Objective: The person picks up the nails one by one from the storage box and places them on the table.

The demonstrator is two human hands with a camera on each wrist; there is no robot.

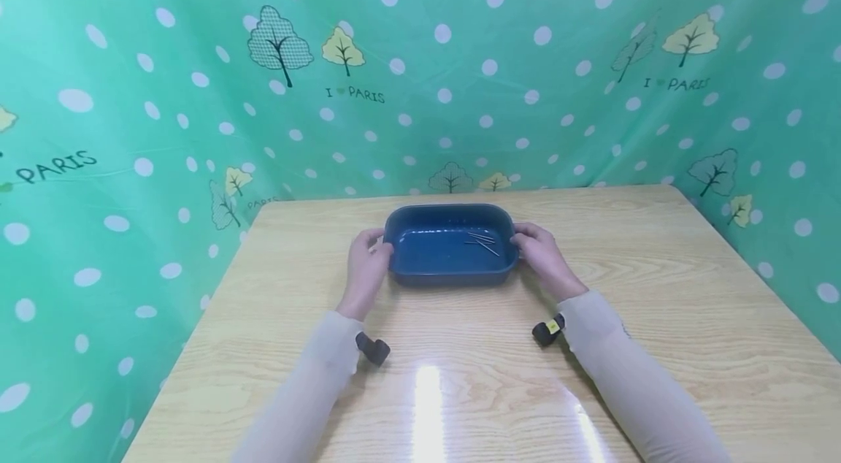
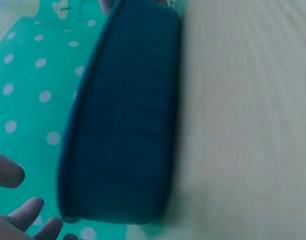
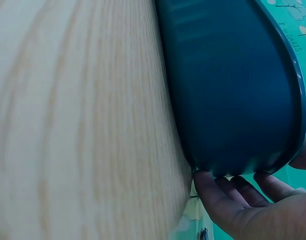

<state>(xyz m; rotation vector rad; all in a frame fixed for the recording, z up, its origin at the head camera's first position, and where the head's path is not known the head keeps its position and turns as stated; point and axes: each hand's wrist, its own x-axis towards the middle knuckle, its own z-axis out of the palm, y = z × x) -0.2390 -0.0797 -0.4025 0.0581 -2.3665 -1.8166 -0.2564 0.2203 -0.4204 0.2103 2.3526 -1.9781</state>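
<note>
A deep blue rectangular dish (image 1: pixel 450 278) with rounded corners sits upright toward the back of the table. Several thin metal rods (image 1: pixel 484 240) lie loose on its floor, at the right side. At its right end, my right hand (image 1: pixel 540 253) grips it, the fingertips (image 3: pixel 205 182) against the outer wall and the thumb at the rim. My left hand (image 1: pixel 368 266) is at the opposite end, with its thumb overlapping the rim in the head view. In the left wrist view, its fingers (image 2: pixel 28 212) are spread, just off the dish's end wall.
The wood-grain table (image 1: pixel 460 361) reaches back to a green dotted cloth (image 1: pixel 447 83) hung behind and along both sides. Black wrist straps (image 1: pixel 373 348) with small cameras are worn over the sleeves.
</note>
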